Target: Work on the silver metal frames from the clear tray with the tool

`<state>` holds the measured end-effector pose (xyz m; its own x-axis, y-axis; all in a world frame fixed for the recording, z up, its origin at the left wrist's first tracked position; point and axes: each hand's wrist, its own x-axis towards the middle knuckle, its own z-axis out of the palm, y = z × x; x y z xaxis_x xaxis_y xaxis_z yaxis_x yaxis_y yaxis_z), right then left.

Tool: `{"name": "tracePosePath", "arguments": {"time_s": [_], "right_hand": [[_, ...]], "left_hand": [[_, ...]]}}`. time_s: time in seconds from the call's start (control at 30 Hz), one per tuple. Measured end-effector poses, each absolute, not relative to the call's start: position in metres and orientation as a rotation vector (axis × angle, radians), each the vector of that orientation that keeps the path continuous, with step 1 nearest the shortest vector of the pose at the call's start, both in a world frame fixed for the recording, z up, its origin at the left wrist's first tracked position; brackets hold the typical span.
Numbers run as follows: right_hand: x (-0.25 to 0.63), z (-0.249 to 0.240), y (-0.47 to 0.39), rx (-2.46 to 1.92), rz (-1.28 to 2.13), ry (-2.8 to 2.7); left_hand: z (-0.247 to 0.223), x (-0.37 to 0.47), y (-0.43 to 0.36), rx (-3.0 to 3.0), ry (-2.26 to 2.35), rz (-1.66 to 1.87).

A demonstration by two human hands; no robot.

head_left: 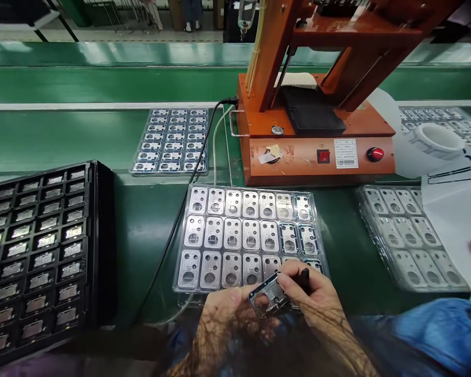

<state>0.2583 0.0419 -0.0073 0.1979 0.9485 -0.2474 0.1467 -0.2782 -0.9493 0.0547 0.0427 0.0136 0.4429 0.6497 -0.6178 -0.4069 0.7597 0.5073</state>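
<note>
Low in the head view, my left hand (227, 309) pinches the left edge of a small metal plate (269, 296) with round holes and a dark rim. My right hand (312, 293) is closed at the plate's right end, fingertips on its upper edge, with a dark thing, too small to name, between the fingers. Just beyond both hands lies a clear plastic tray (182, 235) with rows of similar silver plates; a few at its right side have dark blue rims. My right hand covers part of the tray's near right corner.
An orange press machine (322, 173) stands behind the tray. A black tray stack (102, 235) is at the left, a plate tray (168, 141) at the back. More trays (412, 238), white sheets (451, 204) and a tape roll (439, 139) lie right. A black cable (175, 225) crosses the table. A blue sleeve (443, 332) shows right.
</note>
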Motion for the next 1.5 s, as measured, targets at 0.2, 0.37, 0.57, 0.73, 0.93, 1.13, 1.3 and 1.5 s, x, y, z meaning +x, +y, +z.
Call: {"name": "tracePosePath", "arguments": {"time_s": [0.2, 0.37, 0.57, 0.73, 0.93, 1.13, 1.3, 1.5], "right_hand": [[0.258, -0.006, 0.041, -1.646, 1.229, -1.01], [0.26, -0.007, 0.042, -1.63, 1.252, -1.064], [0.259, -0.006, 0.045, -1.632, 1.251, -1.071], [0.26, -0.002, 0.045, -1.612, 1.255, -1.091], [0.262, -0.001, 0.045, -1.614, 1.243, -1.124], [0.264, -0.002, 0.043, -1.607, 1.173, -1.165], [0.264, -0.002, 0.041, -1.556, 1.113, -1.232], [0.266, 0.0, 0.039, -1.521, 1.055, -1.253]], "left_hand": [[0.012, 0.055, 0.041, 0.317, 0.904, 0.632], [0.024, 0.056, 0.047, 0.29, 0.921, 0.594], [0.037, 0.062, 0.052, 0.319, 1.011, 0.539], [0.03, 0.059, 0.048, 0.317, 0.962, 0.545], [0.03, 0.054, 0.049, 0.255, 0.85, 0.535], [0.014, 0.06, 0.052, 0.25, 0.827, 0.484], [-0.01, 0.073, 0.056, 0.24, 0.787, 0.393], [0.011, 0.072, 0.044, 0.278, 0.912, 0.539]]}}
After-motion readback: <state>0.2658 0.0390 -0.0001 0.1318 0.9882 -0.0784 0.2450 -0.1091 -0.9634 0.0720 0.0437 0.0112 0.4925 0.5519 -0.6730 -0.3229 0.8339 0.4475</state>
